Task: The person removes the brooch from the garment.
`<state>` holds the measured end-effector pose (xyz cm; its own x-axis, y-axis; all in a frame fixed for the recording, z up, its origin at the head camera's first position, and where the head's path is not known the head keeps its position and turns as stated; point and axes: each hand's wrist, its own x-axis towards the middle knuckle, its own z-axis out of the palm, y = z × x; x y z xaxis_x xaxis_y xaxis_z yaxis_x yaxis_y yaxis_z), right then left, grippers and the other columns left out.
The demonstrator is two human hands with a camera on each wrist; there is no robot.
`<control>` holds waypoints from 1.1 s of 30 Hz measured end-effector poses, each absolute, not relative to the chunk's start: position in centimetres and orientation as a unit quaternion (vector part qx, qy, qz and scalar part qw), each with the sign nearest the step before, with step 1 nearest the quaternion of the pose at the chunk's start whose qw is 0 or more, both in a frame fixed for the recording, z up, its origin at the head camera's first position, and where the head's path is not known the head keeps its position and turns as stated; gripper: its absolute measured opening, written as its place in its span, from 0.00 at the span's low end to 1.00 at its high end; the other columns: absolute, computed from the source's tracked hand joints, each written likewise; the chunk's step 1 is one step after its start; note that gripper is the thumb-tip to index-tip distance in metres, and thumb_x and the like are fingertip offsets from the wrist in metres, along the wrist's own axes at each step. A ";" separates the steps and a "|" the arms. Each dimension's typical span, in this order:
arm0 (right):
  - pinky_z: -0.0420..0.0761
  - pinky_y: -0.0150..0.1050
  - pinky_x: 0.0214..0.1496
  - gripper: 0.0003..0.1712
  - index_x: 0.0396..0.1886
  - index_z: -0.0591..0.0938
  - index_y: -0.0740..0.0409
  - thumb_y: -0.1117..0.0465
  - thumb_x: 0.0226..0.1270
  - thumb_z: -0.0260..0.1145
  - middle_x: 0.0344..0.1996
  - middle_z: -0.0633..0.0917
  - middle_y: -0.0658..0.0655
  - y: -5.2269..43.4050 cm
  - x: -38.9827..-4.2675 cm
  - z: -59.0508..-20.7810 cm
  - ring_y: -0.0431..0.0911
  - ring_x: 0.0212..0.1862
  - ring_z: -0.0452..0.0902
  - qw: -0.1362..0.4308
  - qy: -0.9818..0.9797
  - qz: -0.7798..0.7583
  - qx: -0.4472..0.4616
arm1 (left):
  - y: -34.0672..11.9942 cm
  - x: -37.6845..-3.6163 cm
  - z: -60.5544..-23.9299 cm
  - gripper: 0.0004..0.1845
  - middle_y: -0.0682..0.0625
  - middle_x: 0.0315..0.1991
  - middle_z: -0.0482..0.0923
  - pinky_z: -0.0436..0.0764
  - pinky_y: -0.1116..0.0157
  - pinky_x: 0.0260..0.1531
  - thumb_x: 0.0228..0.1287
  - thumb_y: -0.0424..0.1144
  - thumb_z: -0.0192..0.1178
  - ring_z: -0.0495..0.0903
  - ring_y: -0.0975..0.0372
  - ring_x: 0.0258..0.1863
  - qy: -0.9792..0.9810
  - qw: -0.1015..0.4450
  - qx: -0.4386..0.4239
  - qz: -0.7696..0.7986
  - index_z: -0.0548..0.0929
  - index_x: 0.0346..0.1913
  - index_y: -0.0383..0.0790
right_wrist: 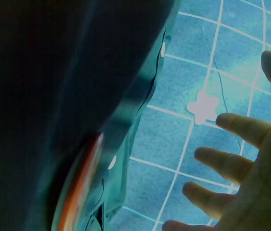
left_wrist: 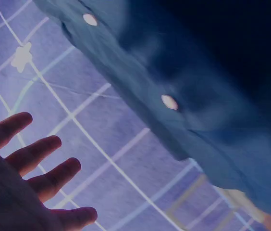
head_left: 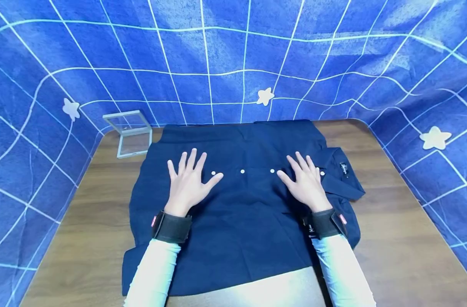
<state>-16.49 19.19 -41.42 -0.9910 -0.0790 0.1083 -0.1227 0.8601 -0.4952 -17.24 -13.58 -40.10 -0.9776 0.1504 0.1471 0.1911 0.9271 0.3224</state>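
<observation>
A dark navy button-up shirt (head_left: 241, 213) lies spread on the wooden table (head_left: 390, 238), its row of white buttons (head_left: 243, 171) running sideways and its collar (head_left: 342, 170) to the right. My left hand (head_left: 188, 181) lies flat on the shirt left of the buttons, fingers straight and spread. My right hand (head_left: 304, 181) lies flat on the shirt near the collar, fingers spread too. In the left wrist view the left hand (left_wrist: 34, 178) shows straight fingers beside the shirt cloth (left_wrist: 198, 96). The right wrist view shows the right hand (right_wrist: 241, 168) with fingers extended beside the dark shirt (right_wrist: 54, 96).
A small clear glass frame (head_left: 129, 132) leans at the table's back left corner. A blue cloth (head_left: 233, 59) with a white grid and stars surrounds the table on three sides. Bare wood shows left and right of the shirt.
</observation>
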 end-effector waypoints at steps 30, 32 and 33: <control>0.79 0.53 0.51 0.19 0.49 0.83 0.67 0.56 0.67 0.66 0.45 0.85 0.66 26.9 -13.7 -43.3 0.56 0.45 0.83 0.055 -0.956 0.282 0.057 | 2.2 -18.8 -40.1 0.37 0.45 0.73 0.63 0.65 0.47 0.70 0.69 0.67 0.45 0.65 0.50 0.72 -0.931 -0.043 -0.338 -0.132 0.66 0.73 0.49; 0.81 0.52 0.49 0.18 0.48 0.83 0.67 0.56 0.67 0.67 0.44 0.86 0.65 27.0 -13.6 -43.3 0.55 0.43 0.84 0.054 -0.955 0.286 0.062 | 3.2 -18.7 -40.3 0.35 0.45 0.73 0.65 0.66 0.48 0.69 0.70 0.66 0.47 0.67 0.50 0.71 -0.926 -0.044 -0.354 -0.122 0.67 0.72 0.49; 0.81 0.52 0.49 0.18 0.47 0.83 0.67 0.57 0.66 0.67 0.44 0.86 0.65 27.1 -13.5 -43.3 0.54 0.42 0.84 0.052 -0.954 0.288 0.067 | 3.8 -18.7 -40.3 0.35 0.45 0.72 0.65 0.67 0.49 0.68 0.70 0.65 0.47 0.67 0.50 0.70 -0.924 -0.044 -0.361 -0.117 0.68 0.72 0.49</control>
